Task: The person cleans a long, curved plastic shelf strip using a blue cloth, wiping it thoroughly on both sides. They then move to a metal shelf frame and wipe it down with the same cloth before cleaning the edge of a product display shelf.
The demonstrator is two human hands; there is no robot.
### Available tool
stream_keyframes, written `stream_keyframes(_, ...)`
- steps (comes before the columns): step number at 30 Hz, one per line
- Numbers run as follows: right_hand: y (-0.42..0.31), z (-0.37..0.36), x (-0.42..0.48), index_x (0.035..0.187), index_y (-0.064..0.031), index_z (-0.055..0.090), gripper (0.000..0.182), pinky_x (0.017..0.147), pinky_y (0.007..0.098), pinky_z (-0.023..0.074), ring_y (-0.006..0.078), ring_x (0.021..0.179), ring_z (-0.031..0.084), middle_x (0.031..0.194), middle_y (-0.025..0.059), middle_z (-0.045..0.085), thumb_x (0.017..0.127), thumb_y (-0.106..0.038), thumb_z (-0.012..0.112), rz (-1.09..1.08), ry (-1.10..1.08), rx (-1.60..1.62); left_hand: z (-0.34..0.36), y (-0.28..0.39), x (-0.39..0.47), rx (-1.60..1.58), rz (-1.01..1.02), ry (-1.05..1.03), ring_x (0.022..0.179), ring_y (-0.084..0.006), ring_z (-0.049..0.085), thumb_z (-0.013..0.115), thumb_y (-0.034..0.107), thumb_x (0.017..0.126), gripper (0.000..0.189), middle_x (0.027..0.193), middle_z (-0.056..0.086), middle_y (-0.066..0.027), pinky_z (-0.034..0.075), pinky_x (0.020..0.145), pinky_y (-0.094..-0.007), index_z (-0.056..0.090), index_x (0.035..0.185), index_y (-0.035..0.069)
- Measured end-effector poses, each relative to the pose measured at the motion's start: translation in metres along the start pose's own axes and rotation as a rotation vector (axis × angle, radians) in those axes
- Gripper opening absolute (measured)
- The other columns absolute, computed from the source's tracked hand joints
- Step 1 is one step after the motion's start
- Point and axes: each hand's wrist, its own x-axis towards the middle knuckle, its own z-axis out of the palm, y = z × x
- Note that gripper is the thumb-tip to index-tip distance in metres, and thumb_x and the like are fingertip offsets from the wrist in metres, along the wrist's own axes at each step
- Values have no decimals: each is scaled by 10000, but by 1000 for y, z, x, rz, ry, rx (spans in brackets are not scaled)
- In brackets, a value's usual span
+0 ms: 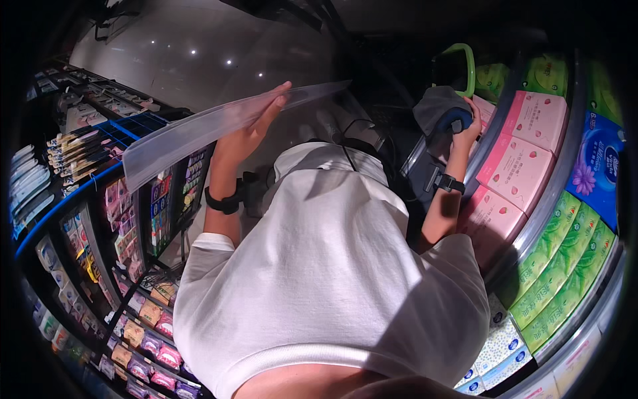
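Observation:
My left hand (240, 142) holds a long, translucent plastic sheet (184, 142), tilted across the front of my body. The thumb and fingers lie on either side of it, partly seen through the plastic. My right hand (466, 133) is raised beside the right shelf and grips a bunched grey cloth (434, 105) with a dark blue, ring-like part (454, 119) below it. A light green loop-shaped frame (470, 70) rises just above the right fingers; whether the hand holds it too, I cannot tell.
Pink boxes (518, 172), green tissue packs (558, 272) and a blue pack (595, 164) fill the curved shelves close on my right. On my left stand a blue wire rack (130, 130) and shelves of small packets (149, 314). Shiny floor (199, 75) stretches ahead.

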Motion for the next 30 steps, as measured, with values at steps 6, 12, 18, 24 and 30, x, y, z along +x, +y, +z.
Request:
stream_keyframes(6, 20, -4, -51, 1192, -1, 657, 412, 926, 284, 514, 173, 1031, 664, 1126, 99, 701, 789, 85, 647, 134, -145, 1, 99, -53, 33, 11, 232, -366, 842, -317, 707, 656, 145, 934, 293, 1029, 729, -143, 580, 771, -372, 701, 1218, 92)
stream_keyframes(12, 10, -1, -69, 1165, 5, 654, 403, 934, 283, 510, 173, 1038, 663, 1130, 97, 698, 782, 128, 639, 188, -213, -72, 212, -153, 26, 255, 289, -660, 1025, -352, 676, 543, 27, 881, 551, 1274, 653, -95, 558, 914, -426, 563, 1407, 189)
stream_keyframes(18, 5, 0, -64, 1163, -5, 660, 405, 931, 286, 508, 173, 1042, 661, 1122, 110, 702, 782, 129, 632, 179, -261, -171, 266, -201, 14, 330, 141, -746, 957, -381, 689, 543, -12, 853, 718, 1226, 676, -130, 573, 844, -469, 413, 1514, 237)
stream_keyframes(24, 13, 4, -53, 1156, -23, 661, 432, 950, 295, 501, 192, 1086, 657, 1143, 103, 702, 752, 129, 648, 166, -333, -174, 290, -206, 10, 579, 60, -768, 875, -349, 700, 660, 103, 821, 776, 990, 708, -191, 566, 776, -468, 366, 1539, 125)
stream_keyframes(30, 10, 13, -43, 1158, -29, 667, 442, 912, 286, 510, 185, 1045, 665, 1095, 97, 710, 750, 137, 635, 165, -378, -225, 301, -198, 8, 501, -36, -867, 983, -385, 687, 710, 167, 808, 797, 1061, 701, -202, 552, 846, -487, 370, 1527, 121)
